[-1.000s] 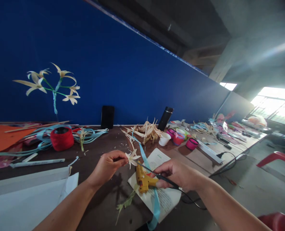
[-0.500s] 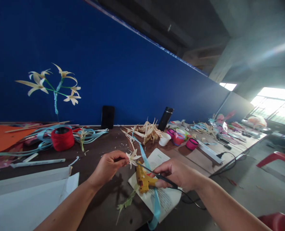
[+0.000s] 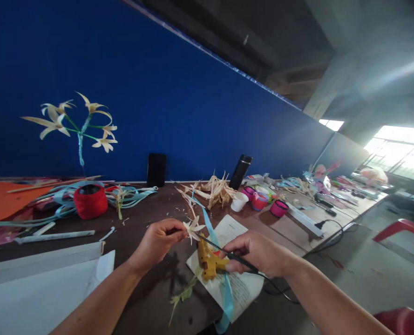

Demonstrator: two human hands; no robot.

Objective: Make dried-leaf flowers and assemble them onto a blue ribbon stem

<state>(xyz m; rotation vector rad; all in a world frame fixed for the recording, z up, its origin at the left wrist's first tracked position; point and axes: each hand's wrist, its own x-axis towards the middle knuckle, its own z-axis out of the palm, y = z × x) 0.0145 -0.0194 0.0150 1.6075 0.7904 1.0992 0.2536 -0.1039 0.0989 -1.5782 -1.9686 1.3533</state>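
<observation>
My left hand [image 3: 161,238] pinches a small cream flower with narrow pointed petals [image 3: 193,228], made of dried husk-like strips. My right hand [image 3: 259,251] grips a slim black corded rod like a soldering iron [image 3: 243,262]. Its thin tip reaches left to the flower's lower right edge; whether they touch, I cannot tell. Below the rod, a yellow glue gun [image 3: 207,263] lies on a printed booklet [image 3: 243,291], its handle close to my right fingertips. A light blue ribbon [image 3: 228,298] runs across the booklet and passes under the glue gun.
At the left, a stem of cream flowers [image 3: 81,144] stands before the blue partition [image 3: 193,93]. A red roll [image 3: 90,202], phone [image 3: 157,170], dried husks [image 3: 215,190], white cup [image 3: 239,202] and black flask [image 3: 240,172] line the back. White board [image 3: 35,293] lies front left.
Almost nothing differs. The flower and the black rod's tip have shifted very slightly; both hands keep their grips.
</observation>
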